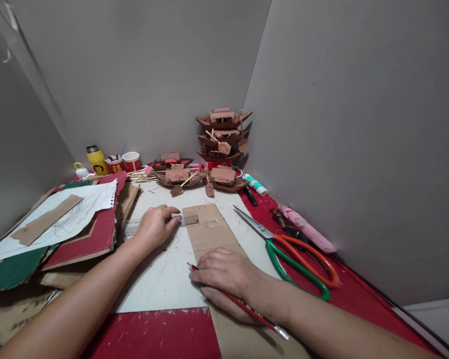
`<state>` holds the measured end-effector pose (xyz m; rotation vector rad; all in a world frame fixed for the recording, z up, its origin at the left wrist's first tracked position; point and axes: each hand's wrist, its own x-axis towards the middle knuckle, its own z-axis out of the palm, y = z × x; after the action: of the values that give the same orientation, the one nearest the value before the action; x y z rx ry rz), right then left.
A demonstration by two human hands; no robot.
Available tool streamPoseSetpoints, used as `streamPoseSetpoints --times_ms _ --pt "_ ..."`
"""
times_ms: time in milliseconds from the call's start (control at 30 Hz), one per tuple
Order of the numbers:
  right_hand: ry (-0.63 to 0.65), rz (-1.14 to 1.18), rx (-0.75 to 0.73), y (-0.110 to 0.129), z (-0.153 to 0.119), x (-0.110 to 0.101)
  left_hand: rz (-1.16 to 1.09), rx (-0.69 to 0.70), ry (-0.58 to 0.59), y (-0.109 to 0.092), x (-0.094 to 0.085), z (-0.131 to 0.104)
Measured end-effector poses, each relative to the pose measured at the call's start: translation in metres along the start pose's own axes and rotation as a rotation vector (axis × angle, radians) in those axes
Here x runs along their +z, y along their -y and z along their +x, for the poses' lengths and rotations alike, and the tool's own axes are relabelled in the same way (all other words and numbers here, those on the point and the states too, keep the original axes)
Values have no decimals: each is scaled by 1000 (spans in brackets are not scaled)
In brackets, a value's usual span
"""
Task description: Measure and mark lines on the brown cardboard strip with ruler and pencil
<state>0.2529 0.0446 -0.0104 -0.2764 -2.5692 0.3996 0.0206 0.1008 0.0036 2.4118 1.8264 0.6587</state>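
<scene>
a strip of brown cardboard (210, 235) lies flat, partly on the white board (153, 281) and partly over the red tabletop (153, 336), in front of the person; its long axis runs away from them, the far end slanting a little left. a clear ruler (190, 220) lies nearly crosswise to it, its right end over the strip's left edge near the far end. the left hand (155, 223) is on the ruler, thumb and forefinger close together, though i cannot tell whether they pinch it or just press. the right hand (228, 274) rests on the strip, fingers bent and together, pinching a red pencil (247, 307) between fingers and thumb; its tip points to the far left, its eraser end back toward the near right. scissors (262, 231) lie to the right, blades also aimed far left.
</scene>
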Motion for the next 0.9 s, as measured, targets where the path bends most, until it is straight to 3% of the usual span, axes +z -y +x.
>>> streamPoseSetpoints --times_ms 900 --pt "10 5 10 4 3 -5 6 37 35 1 -3 1"
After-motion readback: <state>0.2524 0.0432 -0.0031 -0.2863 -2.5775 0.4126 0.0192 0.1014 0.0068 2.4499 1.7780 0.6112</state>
